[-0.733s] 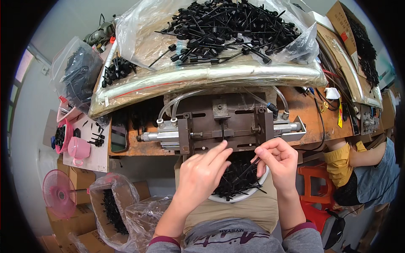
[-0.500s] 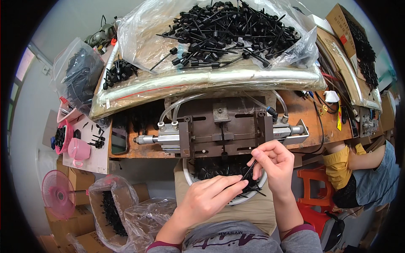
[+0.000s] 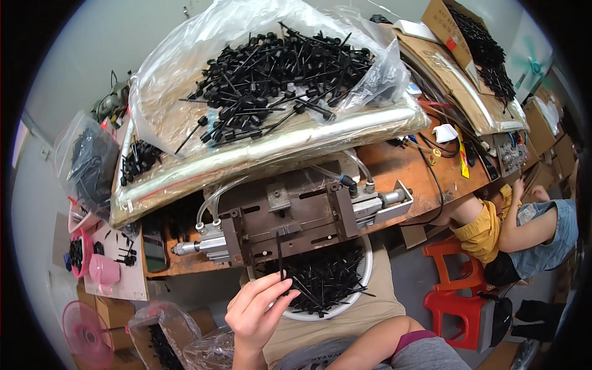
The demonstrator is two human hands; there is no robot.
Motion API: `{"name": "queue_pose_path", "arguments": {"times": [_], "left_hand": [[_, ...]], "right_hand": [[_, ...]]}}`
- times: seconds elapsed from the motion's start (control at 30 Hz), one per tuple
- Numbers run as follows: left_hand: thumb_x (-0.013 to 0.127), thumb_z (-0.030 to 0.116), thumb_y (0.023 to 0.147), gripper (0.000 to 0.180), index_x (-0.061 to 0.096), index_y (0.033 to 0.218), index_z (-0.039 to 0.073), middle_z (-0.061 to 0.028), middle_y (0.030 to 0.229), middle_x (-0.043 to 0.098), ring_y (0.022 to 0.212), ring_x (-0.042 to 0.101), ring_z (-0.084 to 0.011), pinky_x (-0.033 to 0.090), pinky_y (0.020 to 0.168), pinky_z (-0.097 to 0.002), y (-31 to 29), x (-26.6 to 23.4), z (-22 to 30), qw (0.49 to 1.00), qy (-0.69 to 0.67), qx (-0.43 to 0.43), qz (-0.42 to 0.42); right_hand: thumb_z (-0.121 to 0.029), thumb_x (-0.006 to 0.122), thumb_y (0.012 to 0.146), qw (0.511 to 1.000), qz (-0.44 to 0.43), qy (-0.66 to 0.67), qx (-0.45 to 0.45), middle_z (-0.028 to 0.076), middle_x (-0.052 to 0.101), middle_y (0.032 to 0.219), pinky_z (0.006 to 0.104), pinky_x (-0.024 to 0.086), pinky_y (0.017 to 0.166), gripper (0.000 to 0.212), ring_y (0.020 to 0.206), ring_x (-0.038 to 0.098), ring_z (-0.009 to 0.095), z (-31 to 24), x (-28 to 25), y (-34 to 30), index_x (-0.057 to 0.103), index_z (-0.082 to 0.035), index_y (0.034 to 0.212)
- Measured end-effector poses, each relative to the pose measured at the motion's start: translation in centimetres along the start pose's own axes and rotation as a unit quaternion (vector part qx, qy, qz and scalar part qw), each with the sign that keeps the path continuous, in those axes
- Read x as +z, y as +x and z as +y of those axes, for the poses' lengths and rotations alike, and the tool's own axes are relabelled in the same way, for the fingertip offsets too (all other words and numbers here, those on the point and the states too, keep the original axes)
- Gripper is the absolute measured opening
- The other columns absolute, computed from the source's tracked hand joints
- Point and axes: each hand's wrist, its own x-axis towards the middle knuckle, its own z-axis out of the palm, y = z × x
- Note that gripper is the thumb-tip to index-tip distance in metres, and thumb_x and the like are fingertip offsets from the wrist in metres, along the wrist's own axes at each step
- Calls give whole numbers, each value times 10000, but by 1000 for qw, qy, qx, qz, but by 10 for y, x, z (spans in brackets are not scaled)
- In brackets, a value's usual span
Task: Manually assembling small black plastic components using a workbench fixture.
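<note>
My left hand (image 3: 259,311) pinches the lower end of a thin black rod (image 3: 280,262) between thumb and fingers. The rod stands nearly upright, its top end at the middle of the dark metal clamping fixture (image 3: 308,213). Just right of the hand, a white round basket (image 3: 368,265) full of black rod-shaped parts (image 3: 327,277) rests on my lap. My right forearm crosses low over my lap toward the lower edge; the right hand itself is out of the picture.
Behind the fixture a clear plastic bag (image 3: 166,74) holds a heap of black parts (image 3: 277,80). Air tubes (image 3: 213,200) run to the fixture's cylinders. A pink mug (image 3: 103,271) stands left. To the right are red stools (image 3: 453,308) and a seated person in a yellow garment (image 3: 481,231).
My right hand has left the rod and dropped out of view at the bottom. My left hand has raised a rod to the fixture. The whole view has shifted and tilted.
</note>
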Motion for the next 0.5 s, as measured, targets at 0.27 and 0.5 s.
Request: {"name": "queue_pose_path", "arguments": {"times": [0.27,0.5], "left_hand": [[877,28,621,314,738,902,17,-115,910,721,769,704,-218,577,657,-284,1,2,1,1000,-12,13,-1],[881,34,612,325,740,904,25,-111,917,723,776,708,-215,572,647,-279,1,2,1,1000,-7,19,-3]], "right_hand": [[-214,590,953,999,-31,19,15,119,583,1022,263,445,725,293,863,581,164,-2,-7,-1,538,39,1094],[-228,616,940,998,-54,17,26,112,588,994,265,438,713,314,847,579,158,-2,-4,-4,547,42,1084]]}}
